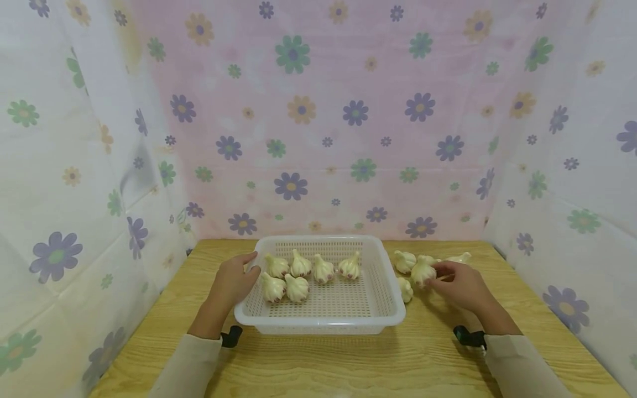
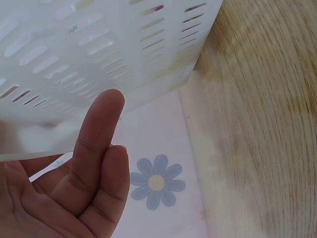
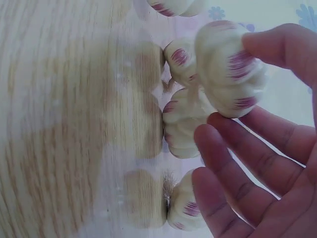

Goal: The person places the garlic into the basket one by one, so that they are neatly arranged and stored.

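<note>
A white plastic basket (image 1: pixel 325 320) with slotted walls stands on the wooden table. My left hand (image 1: pixel 234 281) grips its left rim. In the left wrist view, fingers (image 2: pixel 99 129) of that hand lie below the rim by the outer wall (image 2: pixel 114 69). Several cream garlic bulbs (image 1: pixel 323 270) with purplish marks sit inside, mostly toward the left and back. Right of the basket, my right hand (image 1: pixel 463 284) pinches a garlic bulb (image 3: pixel 228 69) between thumb and fingers, raised off the table. Other bulbs (image 3: pixel 185 124) lie just beyond it on the tabletop.
Loose garlic bulbs (image 1: pixel 405 261) lie close to the basket's right side, one garlic bulb (image 1: pixel 405 289) right by its wall. Flower-printed cloth (image 1: pixel 323 138) encloses the table (image 1: pixel 308 365) at the back and both sides.
</note>
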`<action>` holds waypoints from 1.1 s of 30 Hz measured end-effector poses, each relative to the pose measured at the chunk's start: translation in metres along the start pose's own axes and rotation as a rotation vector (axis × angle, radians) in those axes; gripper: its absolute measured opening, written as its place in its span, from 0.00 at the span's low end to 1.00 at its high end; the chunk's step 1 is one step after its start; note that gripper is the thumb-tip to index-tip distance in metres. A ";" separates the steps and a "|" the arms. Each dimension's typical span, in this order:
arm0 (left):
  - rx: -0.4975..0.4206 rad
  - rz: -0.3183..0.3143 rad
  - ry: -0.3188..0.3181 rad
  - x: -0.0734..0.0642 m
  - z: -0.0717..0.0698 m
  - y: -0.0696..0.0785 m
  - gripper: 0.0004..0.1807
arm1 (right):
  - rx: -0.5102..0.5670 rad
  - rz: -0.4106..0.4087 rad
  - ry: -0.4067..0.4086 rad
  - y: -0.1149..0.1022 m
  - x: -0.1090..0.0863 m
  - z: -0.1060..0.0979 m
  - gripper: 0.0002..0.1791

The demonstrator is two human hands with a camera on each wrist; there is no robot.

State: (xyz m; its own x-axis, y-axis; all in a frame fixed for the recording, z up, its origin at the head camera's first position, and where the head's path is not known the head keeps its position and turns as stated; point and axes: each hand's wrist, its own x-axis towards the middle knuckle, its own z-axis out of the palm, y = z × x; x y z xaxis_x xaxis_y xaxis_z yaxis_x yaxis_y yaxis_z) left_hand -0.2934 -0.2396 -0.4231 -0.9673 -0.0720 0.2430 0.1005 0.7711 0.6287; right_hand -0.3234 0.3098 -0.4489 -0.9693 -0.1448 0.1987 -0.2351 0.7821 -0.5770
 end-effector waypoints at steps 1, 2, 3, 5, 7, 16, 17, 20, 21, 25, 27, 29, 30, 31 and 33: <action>0.001 0.002 0.000 0.000 0.000 0.000 0.29 | 0.003 0.001 0.008 -0.001 0.000 0.000 0.35; -0.001 0.003 0.001 0.000 0.000 0.001 0.29 | 0.007 0.002 0.013 -0.001 0.000 -0.001 0.35; -0.003 0.002 0.001 0.000 -0.001 0.001 0.29 | 0.007 0.003 0.017 -0.001 -0.001 -0.001 0.35; -0.008 0.002 0.002 -0.001 -0.001 0.002 0.29 | 0.006 0.007 0.022 -0.002 -0.001 -0.002 0.36; -0.010 0.003 0.002 -0.001 -0.002 0.003 0.29 | 0.003 0.010 0.028 -0.002 -0.001 -0.002 0.36; -0.011 -0.015 0.001 -0.002 -0.001 0.004 0.29 | 0.023 0.000 0.086 -0.006 0.000 -0.004 0.35; -0.009 -0.017 0.001 -0.001 -0.001 0.004 0.29 | 0.029 0.002 0.090 -0.006 0.000 -0.005 0.35; 0.001 -0.017 0.004 -0.001 -0.001 0.004 0.29 | 0.047 -0.002 0.095 -0.008 0.000 -0.007 0.35; 0.005 -0.016 0.007 -0.001 -0.001 0.003 0.29 | 0.048 -0.006 0.095 -0.009 0.000 -0.007 0.35; 0.005 -0.016 0.005 0.000 -0.001 0.002 0.29 | 0.053 -0.018 0.091 -0.013 0.000 -0.008 0.36; 0.002 -0.016 0.002 0.000 -0.001 0.002 0.29 | 0.058 -0.024 0.088 -0.016 0.000 -0.009 0.36; 0.005 -0.014 0.003 0.000 -0.001 0.002 0.29 | 0.067 -0.029 0.087 -0.019 0.000 -0.010 0.36; 0.006 -0.013 0.003 0.000 -0.001 0.002 0.29 | 0.070 -0.033 0.086 -0.020 0.000 -0.011 0.36; 0.006 -0.015 0.004 0.000 -0.001 0.002 0.29 | 0.072 -0.038 0.086 -0.021 0.000 -0.011 0.36; 0.004 -0.018 0.003 0.000 -0.001 0.003 0.29 | 0.075 -0.046 0.089 -0.023 0.001 -0.011 0.36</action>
State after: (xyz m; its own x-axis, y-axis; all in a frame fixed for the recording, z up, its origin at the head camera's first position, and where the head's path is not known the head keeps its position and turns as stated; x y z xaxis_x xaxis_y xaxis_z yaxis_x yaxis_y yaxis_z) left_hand -0.2928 -0.2381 -0.4208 -0.9683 -0.0872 0.2339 0.0826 0.7724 0.6298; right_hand -0.3177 0.2986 -0.4265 -0.9479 -0.1225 0.2941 -0.2872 0.7281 -0.6224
